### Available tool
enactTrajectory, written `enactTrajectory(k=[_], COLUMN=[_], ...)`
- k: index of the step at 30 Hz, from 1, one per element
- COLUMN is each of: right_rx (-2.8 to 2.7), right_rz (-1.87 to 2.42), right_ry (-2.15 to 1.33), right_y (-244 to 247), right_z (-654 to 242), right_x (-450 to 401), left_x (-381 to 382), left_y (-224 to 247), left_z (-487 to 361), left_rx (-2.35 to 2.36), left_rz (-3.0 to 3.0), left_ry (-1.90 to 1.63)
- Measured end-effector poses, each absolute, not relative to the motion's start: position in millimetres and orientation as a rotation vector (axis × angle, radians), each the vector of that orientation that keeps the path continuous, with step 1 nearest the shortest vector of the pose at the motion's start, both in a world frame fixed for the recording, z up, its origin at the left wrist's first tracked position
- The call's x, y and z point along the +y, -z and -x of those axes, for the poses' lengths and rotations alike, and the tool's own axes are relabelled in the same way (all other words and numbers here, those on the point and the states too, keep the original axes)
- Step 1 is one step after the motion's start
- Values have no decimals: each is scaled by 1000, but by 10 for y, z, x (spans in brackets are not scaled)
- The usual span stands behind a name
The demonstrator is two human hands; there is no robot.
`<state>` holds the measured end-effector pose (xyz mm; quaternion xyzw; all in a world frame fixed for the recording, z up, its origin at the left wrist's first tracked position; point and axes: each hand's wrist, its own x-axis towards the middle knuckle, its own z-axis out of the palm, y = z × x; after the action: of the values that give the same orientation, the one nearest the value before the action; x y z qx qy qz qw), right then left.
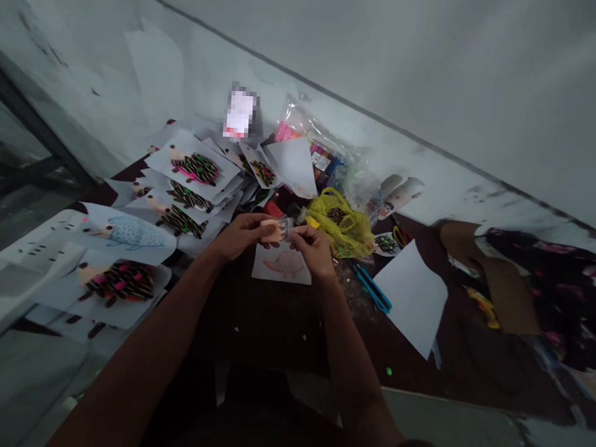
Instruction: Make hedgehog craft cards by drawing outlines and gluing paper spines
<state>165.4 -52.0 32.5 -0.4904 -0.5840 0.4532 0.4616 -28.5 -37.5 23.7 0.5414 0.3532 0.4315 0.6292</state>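
Note:
Both hands meet above the middle of the dark table [268, 327]. My left hand [241, 236] is closed on a small clear packet [276, 230] with something peach-coloured inside. My right hand [314, 248] pinches the packet's other end. Just below the hands lies a small white paper [283, 265] with an animal outline drawn in reddish brown. A yellow net bag [344, 225] with dark pieces in it sits right beside my right hand. Blue-handled scissors [373, 288] lie to the right of it.
Stacked hedgehog pictures [196, 166] cover the table's left side. Clear plastic bags [326, 145] lie at the back near a lit phone [240, 112]. A blank white sheet [413, 298], brown cardboard [507, 285] and dark flowered cloth [566, 294] are on the right.

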Motion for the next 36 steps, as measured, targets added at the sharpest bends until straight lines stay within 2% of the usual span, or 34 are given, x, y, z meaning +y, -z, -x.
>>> enactTrajectory(k=[4,11,17,32,36], right_rx=[-1489,-1456,-1316,-1685,-1833], right_rz=[1160,1213,1134,1118,1129], right_ry=[-1213,-999,-955,-899,-737], right_y=[-339,-325,-283,-226,-229], right_z=[-1647,-1710,-1609,-1694,-1672], right_x=[-539,-473,-527,-569,-572], left_x=[-368,-381,-370,-351,-339], left_y=[-217,-279,-234,-180,-138], left_z=[263,225,266,229,209], left_rx=[838,832,792,745,767], left_rz=[-1313,-1333,-1237,-1201,-1226], left_ry=[-1002,-1068,-1062,-1026,-994])
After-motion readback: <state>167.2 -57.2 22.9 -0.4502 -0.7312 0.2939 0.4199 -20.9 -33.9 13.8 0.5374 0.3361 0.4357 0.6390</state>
